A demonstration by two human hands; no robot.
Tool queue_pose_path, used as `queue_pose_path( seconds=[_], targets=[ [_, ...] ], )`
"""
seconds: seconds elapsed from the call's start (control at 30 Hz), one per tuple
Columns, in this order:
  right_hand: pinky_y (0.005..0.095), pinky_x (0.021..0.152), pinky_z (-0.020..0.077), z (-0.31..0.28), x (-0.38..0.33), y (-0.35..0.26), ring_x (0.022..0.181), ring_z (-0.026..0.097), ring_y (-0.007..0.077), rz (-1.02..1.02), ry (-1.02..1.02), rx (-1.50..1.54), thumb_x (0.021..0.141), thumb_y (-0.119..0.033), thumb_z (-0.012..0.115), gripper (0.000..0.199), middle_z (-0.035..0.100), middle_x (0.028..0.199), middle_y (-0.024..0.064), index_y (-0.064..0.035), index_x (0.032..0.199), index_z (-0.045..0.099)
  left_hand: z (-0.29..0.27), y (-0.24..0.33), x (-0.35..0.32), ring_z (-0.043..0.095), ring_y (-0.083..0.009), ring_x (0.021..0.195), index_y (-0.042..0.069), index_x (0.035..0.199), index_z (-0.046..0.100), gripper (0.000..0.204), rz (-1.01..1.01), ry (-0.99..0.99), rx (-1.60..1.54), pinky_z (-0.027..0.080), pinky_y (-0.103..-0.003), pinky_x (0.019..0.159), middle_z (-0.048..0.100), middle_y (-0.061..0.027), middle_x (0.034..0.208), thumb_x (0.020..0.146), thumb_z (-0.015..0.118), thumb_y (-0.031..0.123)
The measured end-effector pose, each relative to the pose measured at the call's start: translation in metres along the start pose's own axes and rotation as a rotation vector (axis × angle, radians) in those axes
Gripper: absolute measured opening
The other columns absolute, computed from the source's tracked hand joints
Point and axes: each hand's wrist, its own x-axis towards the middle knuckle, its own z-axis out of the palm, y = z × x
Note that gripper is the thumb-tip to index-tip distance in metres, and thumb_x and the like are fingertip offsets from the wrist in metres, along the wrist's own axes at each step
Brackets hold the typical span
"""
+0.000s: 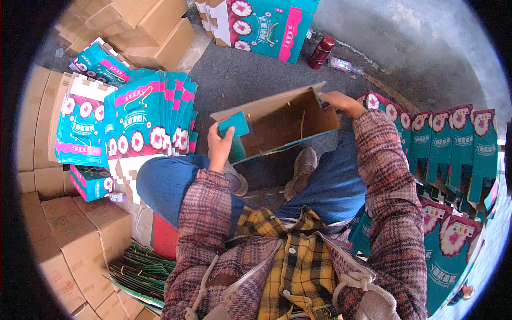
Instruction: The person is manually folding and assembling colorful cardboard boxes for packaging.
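Observation:
Between my knees, above my shoes, I have a cardboard gift box (272,130) tilted with its open side up. Its inside is plain brown, its outside is teal, and yellow cord shows in it. My left hand (220,146) grips the left end, thumb by a small teal flap (234,124). At the far right corner, my right hand (344,104) has its fingers closed on the edge; the fingertips are partly hidden.
Flattened teal and pink cartons (136,114) lean in a stack at left, beside brown boxes (80,229). Finished-looking teal boxes (450,138) line the right side. A dark red flask (321,52) and a plastic bottle (341,64) are by the wall, near a large teal carton (269,26).

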Motion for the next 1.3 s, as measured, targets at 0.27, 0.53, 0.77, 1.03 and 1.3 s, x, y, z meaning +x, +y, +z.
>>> queue_pose_path(
  seconds=[0.27, 0.53, 0.77, 1.03, 1.3],
  targets=[
    [0.0481, 0.080, 0.0501, 0.060, -0.019, -0.045, 0.092, 0.063, 0.0376, -0.478, 0.085, -1.103, 0.086, -0.035, 0.053, 0.038, 0.066, 0.096, 0.0219, -0.0012, 0.097, 0.067, 0.004, 0.034, -0.019, 0.052, -0.0354, 0.098, 0.005, 0.092, 0.056, 0.036, 0.307, 0.184, 0.639, 0.044, -0.043, 0.084, 0.051, -0.0168, 0.102, 0.070, 0.079, 0.021],
    [0.0405, 0.095, 0.0432, 0.028, -0.003, -0.038, 0.109, 0.057, 0.0361, -0.318, -0.204, -0.567, 0.091, -0.044, 0.050, 0.053, 0.060, 0.119, 0.0200, -0.0020, 0.123, 0.056, -0.004, 0.046, -0.023, 0.051, -0.0381, 0.103, 0.001, 0.092, 0.066, 0.042, 0.388, -0.014, 0.707, 0.042, -0.046, 0.089, 0.055, -0.0220, 0.110, 0.086, 0.060, 0.042],
    [0.0450, 0.090, 0.0452, 0.019, -0.019, -0.022, 0.102, 0.060, 0.0375, -0.484, -0.061, -0.676, 0.085, -0.040, 0.052, 0.046, 0.064, 0.107, 0.0215, -0.0029, 0.109, 0.064, -0.014, 0.062, -0.037, 0.044, -0.0425, 0.119, -0.005, 0.099, 0.067, 0.067, 0.318, -0.224, 0.741, 0.038, -0.046, 0.098, 0.050, -0.0293, 0.126, 0.083, 0.056, 0.059],
    [0.0502, 0.079, 0.0480, 0.036, -0.039, -0.035, 0.088, 0.063, 0.0373, -0.326, 0.141, -1.131, 0.085, -0.030, 0.055, 0.034, 0.064, 0.088, 0.0226, -0.0022, 0.101, 0.063, -0.012, 0.069, -0.042, 0.047, -0.0414, 0.118, -0.003, 0.104, 0.066, 0.068, 0.247, -0.217, 0.751, 0.040, -0.048, 0.096, 0.051, -0.0274, 0.127, 0.082, 0.055, 0.060],
    [0.0476, 0.075, 0.0504, 0.039, -0.012, -0.012, 0.085, 0.064, 0.0391, -0.378, 0.278, -0.840, 0.091, -0.050, 0.039, 0.056, 0.066, 0.087, 0.0247, -0.0013, 0.090, 0.067, -0.006, 0.059, -0.043, 0.046, -0.0406, 0.119, -0.001, 0.102, 0.068, 0.062, 0.280, -0.158, 0.693, 0.040, -0.049, 0.095, 0.052, -0.0250, 0.127, 0.083, 0.055, 0.056]
  ],
)
